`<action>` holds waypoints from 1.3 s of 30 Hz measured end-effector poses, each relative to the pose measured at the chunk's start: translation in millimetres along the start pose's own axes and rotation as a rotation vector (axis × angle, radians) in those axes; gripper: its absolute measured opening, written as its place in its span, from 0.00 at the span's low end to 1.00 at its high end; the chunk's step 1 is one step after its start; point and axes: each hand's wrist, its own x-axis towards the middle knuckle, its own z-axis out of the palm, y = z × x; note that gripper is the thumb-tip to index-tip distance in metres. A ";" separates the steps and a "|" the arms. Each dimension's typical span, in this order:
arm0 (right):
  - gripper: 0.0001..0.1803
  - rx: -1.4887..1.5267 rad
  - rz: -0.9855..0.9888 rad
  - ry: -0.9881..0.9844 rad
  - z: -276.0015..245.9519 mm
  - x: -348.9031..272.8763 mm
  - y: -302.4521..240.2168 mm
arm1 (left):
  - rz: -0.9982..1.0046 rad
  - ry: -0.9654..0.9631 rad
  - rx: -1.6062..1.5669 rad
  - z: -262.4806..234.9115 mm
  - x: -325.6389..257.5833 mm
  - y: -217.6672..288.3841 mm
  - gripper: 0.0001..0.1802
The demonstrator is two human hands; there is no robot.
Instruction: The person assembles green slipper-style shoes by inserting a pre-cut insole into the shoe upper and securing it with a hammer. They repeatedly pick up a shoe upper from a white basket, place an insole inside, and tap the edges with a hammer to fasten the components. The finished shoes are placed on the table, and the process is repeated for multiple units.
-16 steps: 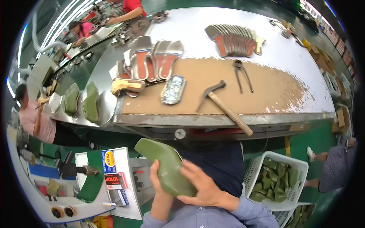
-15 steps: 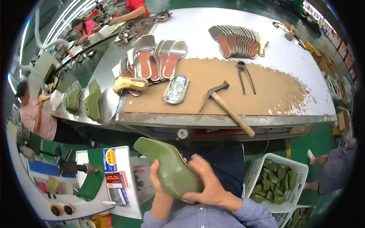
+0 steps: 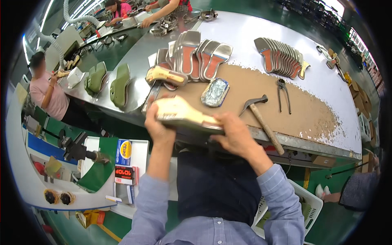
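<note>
Both of my hands grip a green-covered, shoe-shaped form (image 3: 177,109) above the table's front edge, its pale yellow underside turned up and its green skin showing below. My left hand (image 3: 161,124) is wrapped round the wide end. My right hand (image 3: 236,136) pinches the narrow end, thumb below. The form is slightly smeared by motion. Just beyond it lie a similar pale-faced form (image 3: 165,76) and a foil-like, blue-edged block (image 3: 215,92). A wooden-handled hammer (image 3: 266,127) rests to the right, with pincers (image 3: 283,96) behind it.
Sole-shaped, metal-and-brown pieces stand in a left stack (image 3: 188,55) and a right row (image 3: 277,57). Two green forms (image 3: 120,86) sit on the metal bench. A machine (image 3: 77,151) and small boxes (image 3: 125,174) are at lower left; a white basket (image 3: 312,210) is at lower right. Other people work beyond.
The form has moved up and forward from my lap to the table edge. It has been turned over, from green side up to pale underside up. My view has shifted.
</note>
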 end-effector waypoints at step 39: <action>0.31 -0.101 0.062 0.039 32.4 -14.3 -6.3 | 0.406 -0.990 1.506 99.5 33.9 -21.8 0.05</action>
